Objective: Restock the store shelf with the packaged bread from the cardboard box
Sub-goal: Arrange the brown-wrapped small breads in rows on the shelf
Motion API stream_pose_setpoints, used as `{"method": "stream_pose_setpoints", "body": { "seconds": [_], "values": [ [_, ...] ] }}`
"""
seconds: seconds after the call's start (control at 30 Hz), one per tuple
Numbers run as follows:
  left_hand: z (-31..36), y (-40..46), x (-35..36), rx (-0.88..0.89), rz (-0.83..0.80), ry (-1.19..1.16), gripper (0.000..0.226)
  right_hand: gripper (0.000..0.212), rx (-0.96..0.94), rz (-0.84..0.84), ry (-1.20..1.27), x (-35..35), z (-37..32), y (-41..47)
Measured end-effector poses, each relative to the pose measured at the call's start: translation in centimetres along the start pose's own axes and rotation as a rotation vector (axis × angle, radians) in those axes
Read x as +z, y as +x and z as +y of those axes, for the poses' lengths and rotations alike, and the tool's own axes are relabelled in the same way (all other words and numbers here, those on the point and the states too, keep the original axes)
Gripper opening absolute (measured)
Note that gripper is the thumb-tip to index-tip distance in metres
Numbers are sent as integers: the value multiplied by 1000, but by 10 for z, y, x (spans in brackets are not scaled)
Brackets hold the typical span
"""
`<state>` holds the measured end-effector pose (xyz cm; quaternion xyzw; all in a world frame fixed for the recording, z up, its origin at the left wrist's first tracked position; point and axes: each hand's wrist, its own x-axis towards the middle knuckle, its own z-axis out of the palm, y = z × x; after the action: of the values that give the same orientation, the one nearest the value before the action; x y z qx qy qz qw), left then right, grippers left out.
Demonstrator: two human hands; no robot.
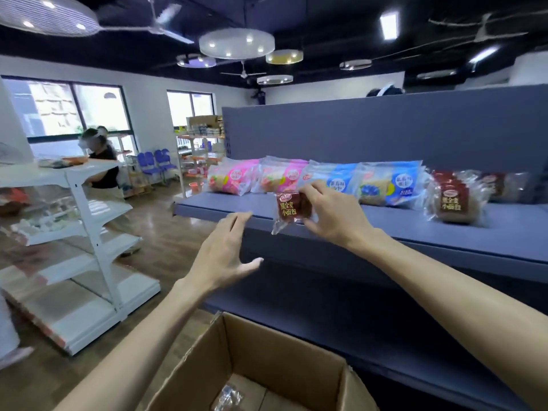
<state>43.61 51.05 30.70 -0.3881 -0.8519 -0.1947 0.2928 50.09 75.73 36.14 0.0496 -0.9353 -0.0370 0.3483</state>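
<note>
The right hand (332,215) pinches a brown bread packet (292,209) above the shelf (385,223) edge. The left hand (225,253), fingers spread, holds nothing just beside it. The cardboard box (284,345) sits below both hands.

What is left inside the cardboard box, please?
The cardboard box shows one clear wrapper on its bare floor; the near part is cut off by the frame.

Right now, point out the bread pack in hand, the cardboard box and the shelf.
bread pack (292,206), head view, on its dark red label, pinched by the right hand (332,215).
cardboard box (284,345), head view, on its inner back wall.
shelf (385,223), head view, on bare blue board.
</note>
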Motion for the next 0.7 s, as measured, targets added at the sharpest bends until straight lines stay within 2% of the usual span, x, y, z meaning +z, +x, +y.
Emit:
{"method": "stream_pose_setpoints", "body": {
  "seconds": [0.3, 0.5, 0.7],
  "values": [
    [149, 111, 62, 228, 66, -216, 88, 42, 193, 14, -164, -78, 145, -73],
    [253, 162, 111, 372, 73, -317, 83, 48, 350, -13, -280, -132, 239, -129],
    [339, 203, 144, 407, 84, -391, 79, 44, 466, -47, -326, -160, 314, -162]
  ]
}}
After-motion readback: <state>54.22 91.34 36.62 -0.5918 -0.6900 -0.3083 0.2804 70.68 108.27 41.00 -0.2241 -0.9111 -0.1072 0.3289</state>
